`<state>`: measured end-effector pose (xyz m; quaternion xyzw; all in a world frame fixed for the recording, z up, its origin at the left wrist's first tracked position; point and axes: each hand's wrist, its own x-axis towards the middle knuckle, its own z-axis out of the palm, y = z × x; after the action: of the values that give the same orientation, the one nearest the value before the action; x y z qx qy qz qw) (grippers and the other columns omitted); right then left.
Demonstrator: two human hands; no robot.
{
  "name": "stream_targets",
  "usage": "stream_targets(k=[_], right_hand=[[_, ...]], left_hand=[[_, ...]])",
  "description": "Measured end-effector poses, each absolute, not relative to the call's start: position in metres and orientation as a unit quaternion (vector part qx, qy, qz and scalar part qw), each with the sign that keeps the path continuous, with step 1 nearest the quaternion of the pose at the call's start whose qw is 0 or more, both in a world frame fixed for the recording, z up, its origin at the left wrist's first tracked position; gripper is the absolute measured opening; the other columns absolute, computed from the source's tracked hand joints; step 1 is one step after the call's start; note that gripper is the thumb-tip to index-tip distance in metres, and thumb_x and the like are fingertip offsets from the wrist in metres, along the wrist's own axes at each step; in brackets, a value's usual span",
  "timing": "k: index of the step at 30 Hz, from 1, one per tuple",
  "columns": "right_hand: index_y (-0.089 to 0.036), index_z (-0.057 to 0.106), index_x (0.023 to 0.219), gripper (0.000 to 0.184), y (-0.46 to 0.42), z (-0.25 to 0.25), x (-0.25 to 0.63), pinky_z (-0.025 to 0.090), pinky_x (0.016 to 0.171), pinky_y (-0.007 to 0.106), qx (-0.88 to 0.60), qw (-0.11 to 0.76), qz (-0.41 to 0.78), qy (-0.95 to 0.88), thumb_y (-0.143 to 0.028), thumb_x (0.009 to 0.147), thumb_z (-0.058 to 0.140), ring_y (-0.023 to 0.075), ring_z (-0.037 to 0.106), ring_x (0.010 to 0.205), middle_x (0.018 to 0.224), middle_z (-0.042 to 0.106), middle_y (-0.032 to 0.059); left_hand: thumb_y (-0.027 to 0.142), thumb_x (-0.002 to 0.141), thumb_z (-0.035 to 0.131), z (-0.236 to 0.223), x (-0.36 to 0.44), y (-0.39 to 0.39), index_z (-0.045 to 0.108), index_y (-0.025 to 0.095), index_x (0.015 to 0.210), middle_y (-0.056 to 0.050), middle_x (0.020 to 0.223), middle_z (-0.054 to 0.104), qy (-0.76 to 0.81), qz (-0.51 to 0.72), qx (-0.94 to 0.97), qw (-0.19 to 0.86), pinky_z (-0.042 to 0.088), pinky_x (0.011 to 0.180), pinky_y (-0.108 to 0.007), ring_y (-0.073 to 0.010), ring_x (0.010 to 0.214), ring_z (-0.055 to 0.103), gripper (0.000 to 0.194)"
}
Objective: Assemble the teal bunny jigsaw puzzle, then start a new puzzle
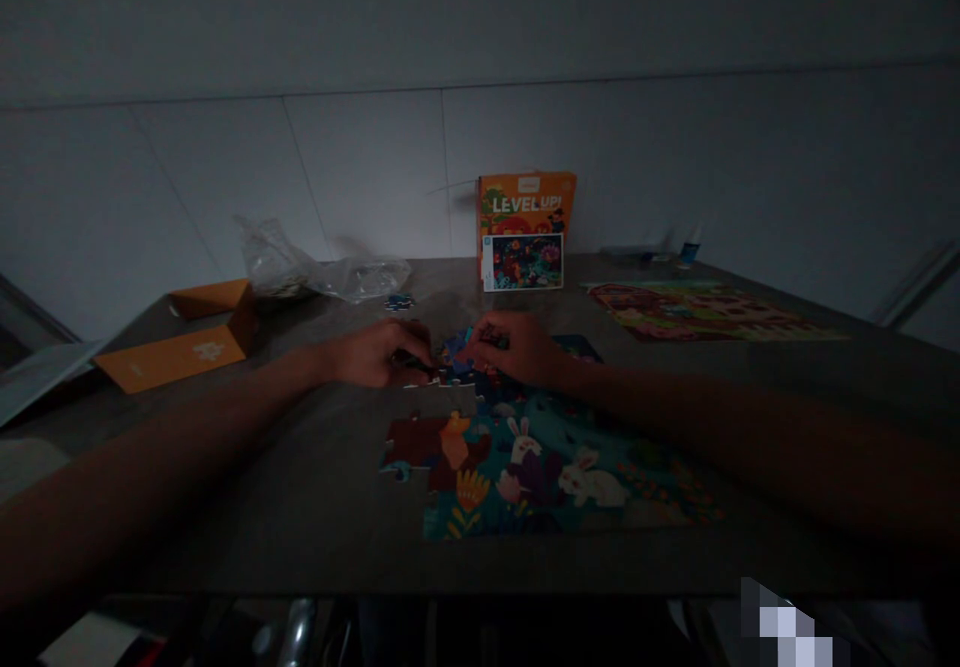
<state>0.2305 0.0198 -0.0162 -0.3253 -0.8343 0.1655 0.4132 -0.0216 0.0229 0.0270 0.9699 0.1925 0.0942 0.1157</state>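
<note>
A partly joined jigsaw puzzle [540,467] lies on the table in front of me, with white rabbits, flowers and a fox-like animal on teal. My left hand [379,352] is closed at its upper left edge, fingertips pinched on a puzzle piece [433,376] low over the table. My right hand [517,345] has its fingers curled together above the upper part of the puzzle. Blue pieces [454,349] lie between the two hands, by the right fingertips. What the right fingers grip, if anything, is hidden by the hand and the dim light.
An orange "LEVEL UP!" box [526,197] stands at the back, a picture card [523,263] leaning on it. At left are an open orange box [180,352], plastic bags [277,257] and loose pieces [399,302]. Another puzzle [705,312] and a small bottle [690,247] are at right.
</note>
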Motion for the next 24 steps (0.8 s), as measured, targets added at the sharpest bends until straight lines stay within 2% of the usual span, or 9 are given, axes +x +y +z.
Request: stream_targets(k=[7, 15, 24], right_hand=[[-0.015, 0.067, 0.079, 0.007, 0.0185, -0.0152, 0.2302, 0.047, 0.063, 0.024, -0.326, 0.412, 0.17, -0.834, -0.008, 0.078, 0.065, 0.014, 0.065, 0.068, 0.073, 0.071, 0.0023], [-0.014, 0.067, 0.08, 0.007, 0.018, -0.0156, 0.2301, 0.047, 0.063, 0.023, -0.325, 0.413, 0.177, -0.832, -0.008, 0.078, 0.066, 0.0145, 0.066, 0.069, 0.074, 0.072, 0.0026], [-0.014, 0.068, 0.08, 0.008, 0.0176, -0.0146, 0.2304, 0.047, 0.063, 0.024, -0.33, 0.41, 0.167, -0.834, -0.008, 0.077, 0.065, 0.0139, 0.065, 0.068, 0.074, 0.072, 0.0025]], left_hand=[[0.021, 0.09, 0.064, 0.0279, -0.0203, 0.0203, 0.076, 0.021, 0.098, -0.007, 0.089, 0.069, 0.195, 0.086, 0.968, 0.13, 0.05, 0.069, -0.026, -0.0165, 0.08, 0.064, 0.014], [0.018, 0.091, 0.059, 0.0283, -0.0189, 0.0216, 0.075, 0.022, 0.101, -0.007, 0.092, 0.067, 0.224, 0.078, 0.97, 0.059, 0.05, 0.073, -0.028, -0.0187, 0.083, 0.065, 0.019], [0.026, 0.089, 0.067, 0.0323, -0.0226, 0.0185, 0.076, 0.021, 0.089, -0.004, 0.082, 0.069, 0.201, 0.072, 0.967, 0.142, 0.047, 0.066, -0.026, -0.0154, 0.073, 0.062, 0.01]])
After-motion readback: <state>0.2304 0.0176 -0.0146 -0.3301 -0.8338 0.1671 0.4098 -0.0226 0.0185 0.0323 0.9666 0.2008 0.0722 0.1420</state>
